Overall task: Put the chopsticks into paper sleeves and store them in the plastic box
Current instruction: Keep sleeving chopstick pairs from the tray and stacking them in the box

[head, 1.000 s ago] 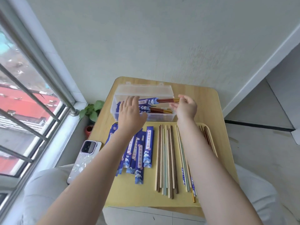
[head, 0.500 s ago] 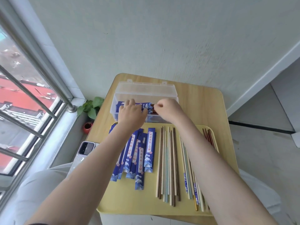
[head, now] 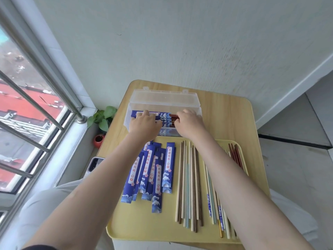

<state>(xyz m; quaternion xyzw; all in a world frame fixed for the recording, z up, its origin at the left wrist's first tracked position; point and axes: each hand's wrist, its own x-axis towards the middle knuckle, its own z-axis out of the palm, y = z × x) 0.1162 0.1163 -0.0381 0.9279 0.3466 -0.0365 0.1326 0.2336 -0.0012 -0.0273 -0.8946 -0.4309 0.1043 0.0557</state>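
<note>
- The left hand (head: 144, 124) reaches into the clear plastic box (head: 163, 101) at the far side of the worktop (head: 227, 116); its fingers (head: 146, 112) lie fairly straight on top of the blue sleeved chopsticks (head: 162, 116) inside, pressing on them rather than wrapping round them.
- The right hand (head: 189, 123) is at the right end of the same bundle, fingers curled down over the bare reddish-brown ends that stick out of the sleeves; whether it actually pinches them I cannot tell.
- The sleeved chopsticks lie lengthwise in the box, left to right, several stacked close together. The box lid stands open on the far side.
- On the yellow tray (head: 144, 230), just near of the box, a loose pile of empty blue paper sleeves (head: 153, 174) lies on the left.
- Right of the sleeves lie bare chopsticks (head: 189, 181) in tan, pale green and brown, running near to far; a few dark red ones (head: 235, 156) lie at the tray's far right corner.
- A phone (head: 95, 164) rests at the worktop's left edge, partly hidden by the left forearm.
- A small plant in a red pot (head: 100, 138) sits below the worktop by the window.
</note>
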